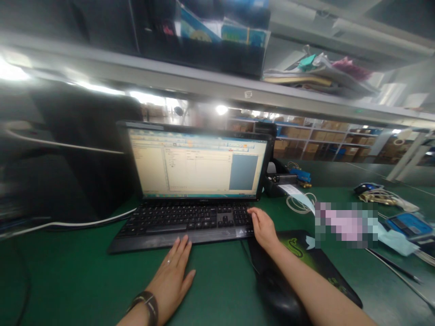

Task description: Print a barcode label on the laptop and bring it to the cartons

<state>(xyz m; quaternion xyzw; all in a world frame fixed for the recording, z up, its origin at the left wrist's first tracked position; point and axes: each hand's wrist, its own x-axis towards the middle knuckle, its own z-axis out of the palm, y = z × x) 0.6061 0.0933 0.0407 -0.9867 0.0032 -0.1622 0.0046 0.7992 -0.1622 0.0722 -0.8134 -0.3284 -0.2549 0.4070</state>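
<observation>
Green matting covers the desk (84, 280), with a long shelf overhead carrying folders and papers, and rows of racked cartons blurred in the far background.

A black keyboard (185, 224) lies just in front of a dark-framed monitor (197, 160) that shows a pale program window. The left hand (171, 276) rests flat and open on the mat, fingers spread, its fingertips touching the keyboard's front edge; it holds nothing, and wears a ring and a dark wristband. The right hand (263, 226) is loosely curled, gripping nothing, its fingertips on the keys at the keyboard's right end.

I judge the keyboard light and stiff, a plastic slab that would slide easily on the matting; its keys need only a soft press, and to shift it one would best take it by the two short ends.

Right of it lies a black mouse pad (306, 253) with a green snake emblem, and a dark mouse (282, 296) sits on its near edge. Behind, a small printer (275, 179) feeds out a strip of labels (301, 194).

Writing on the screen and on the monitor's lower bezel is too blurred to read.
</observation>
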